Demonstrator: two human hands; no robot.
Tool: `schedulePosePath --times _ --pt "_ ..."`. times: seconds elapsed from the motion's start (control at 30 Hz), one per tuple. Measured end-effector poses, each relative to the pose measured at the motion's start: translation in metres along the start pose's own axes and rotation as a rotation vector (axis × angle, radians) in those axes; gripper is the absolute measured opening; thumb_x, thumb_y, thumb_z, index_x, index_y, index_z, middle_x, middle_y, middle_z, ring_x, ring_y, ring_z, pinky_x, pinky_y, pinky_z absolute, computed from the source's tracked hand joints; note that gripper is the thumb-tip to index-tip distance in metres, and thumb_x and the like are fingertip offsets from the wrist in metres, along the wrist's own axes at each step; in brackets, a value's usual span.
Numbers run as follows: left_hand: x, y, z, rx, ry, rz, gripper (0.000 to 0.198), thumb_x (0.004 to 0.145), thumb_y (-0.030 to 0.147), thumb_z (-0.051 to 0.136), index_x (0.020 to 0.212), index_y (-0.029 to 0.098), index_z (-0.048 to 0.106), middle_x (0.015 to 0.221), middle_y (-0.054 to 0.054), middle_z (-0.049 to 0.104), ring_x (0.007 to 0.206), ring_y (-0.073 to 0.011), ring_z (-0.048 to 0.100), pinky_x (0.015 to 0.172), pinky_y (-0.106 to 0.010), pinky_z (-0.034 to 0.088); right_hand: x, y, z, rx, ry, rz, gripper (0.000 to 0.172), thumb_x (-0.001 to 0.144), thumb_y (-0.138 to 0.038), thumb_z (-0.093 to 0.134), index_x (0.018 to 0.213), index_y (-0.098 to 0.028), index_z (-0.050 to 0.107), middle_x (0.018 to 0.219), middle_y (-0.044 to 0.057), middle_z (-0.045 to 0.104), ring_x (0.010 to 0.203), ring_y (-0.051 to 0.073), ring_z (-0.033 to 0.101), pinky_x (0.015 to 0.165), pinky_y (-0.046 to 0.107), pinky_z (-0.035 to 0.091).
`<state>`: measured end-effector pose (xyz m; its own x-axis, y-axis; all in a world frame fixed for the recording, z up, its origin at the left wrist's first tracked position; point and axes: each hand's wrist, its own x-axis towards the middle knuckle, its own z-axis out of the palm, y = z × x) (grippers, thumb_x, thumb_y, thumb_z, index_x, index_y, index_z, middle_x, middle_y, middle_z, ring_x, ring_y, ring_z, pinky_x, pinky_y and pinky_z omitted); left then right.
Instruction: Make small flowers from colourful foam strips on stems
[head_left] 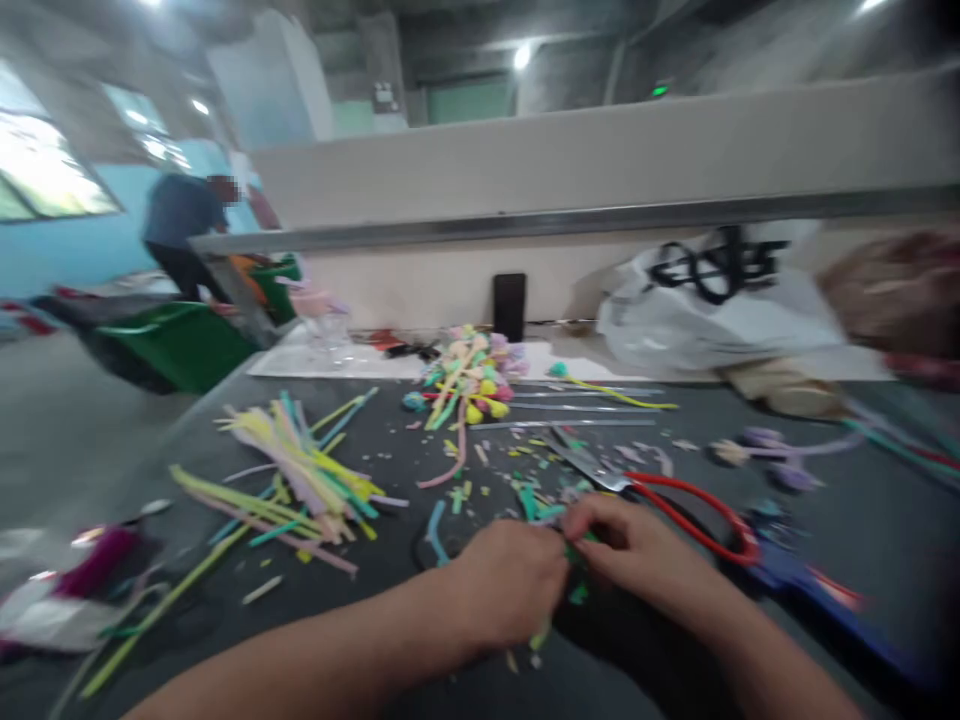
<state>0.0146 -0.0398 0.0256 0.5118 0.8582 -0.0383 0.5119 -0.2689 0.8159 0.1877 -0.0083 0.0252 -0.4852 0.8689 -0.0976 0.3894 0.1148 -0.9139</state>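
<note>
surface: dark grey worktable (825,500), near edge towards me, strewn with cut scraps (525,460) in pastel colours.
backdrop: pale partition wall along the far side of the table; a person in a blue top (184,230) bends over near a green bin (180,345) at far left.
left hand (510,590): i read it as knuckles up, fingers curled inward, fingertips pinched on the green strip.
right hand (645,555): fingers bent and closed on the same strip from the other side, touching the left hand's fingertips.
green strip (576,548): small piece, held between the two hands just above the table at near centre (its exact shape is lost in motion blur).
scissors (637,485): red handles, lying flat just beyond the right hand, blades pointing away to the left.
fuzzy sticks (300,470): loose bundle of yellow, pink and teal, well to the left of the hands.
finished heap (472,380): multicoloured pile at far centre of the table.
phone (509,305): dark, upright against the partition behind the heap.
white bag (712,310): plastic, slumped at far right.
</note>
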Motion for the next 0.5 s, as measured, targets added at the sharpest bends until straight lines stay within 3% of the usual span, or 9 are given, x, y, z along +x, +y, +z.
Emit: schedulePosePath --times 0.1,0.17,0.33,0.4,0.5 --pt "0.0 -0.004 0.0 0.014 0.038 -0.067 0.02 0.07 0.015 0.05 0.051 0.022 0.049 0.074 -0.007 0.064 0.08 -0.0249 0.058 0.077 -0.035 0.039 0.009 0.009 -0.002 0.04 -0.051 0.01 0.003 0.07 -0.02 0.054 0.069 -0.018 0.055 0.064 -0.002 0.053 0.05 0.009 0.046 0.045 0.02 0.037" --pt "0.002 -0.004 -0.002 -0.108 0.062 -0.157 0.02 0.069 0.017 0.051 0.05 0.022 0.049 0.071 -0.006 0.063 0.079 -0.0247 0.059 0.076 -0.035 0.04 0.011 0.009 -0.002 0.033 -0.073 0.026 0.004 0.07 -0.022 0.055 0.068 -0.018 0.054 0.064 -0.002 0.053 0.051 0.01 0.046 0.045 0.02 0.037" --pt "0.011 0.001 -0.001 -0.363 -0.116 -0.281 0.015 0.071 0.027 0.041 0.058 0.021 0.045 0.049 0.001 0.051 0.039 -0.0148 0.051 0.041 -0.028 0.042 0.003 -0.005 -0.001 0.016 -0.069 0.077 0.005 0.071 -0.014 0.051 0.074 -0.017 0.053 0.059 -0.005 0.048 0.05 0.008 0.045 0.043 0.016 0.033" --pt "0.014 -0.001 0.001 -0.443 -0.172 -0.297 0.021 0.073 0.031 0.039 0.058 0.019 0.045 0.049 0.001 0.051 0.037 -0.0122 0.051 0.039 -0.026 0.042 0.002 -0.006 0.001 0.081 -0.05 0.069 0.011 0.07 -0.011 0.051 0.079 -0.018 0.051 0.062 -0.006 0.048 0.049 0.006 0.043 0.042 0.015 0.033" --pt "0.015 -0.006 0.004 -0.637 -0.148 -0.364 0.021 0.071 0.034 0.047 0.061 0.016 0.049 0.052 0.0 0.057 0.036 -0.0106 0.051 0.037 -0.022 0.041 0.0 -0.002 0.001 0.199 -0.031 0.045 0.015 0.071 -0.014 0.056 0.082 -0.019 0.047 0.068 -0.006 0.049 0.049 0.005 0.043 0.042 0.014 0.035"
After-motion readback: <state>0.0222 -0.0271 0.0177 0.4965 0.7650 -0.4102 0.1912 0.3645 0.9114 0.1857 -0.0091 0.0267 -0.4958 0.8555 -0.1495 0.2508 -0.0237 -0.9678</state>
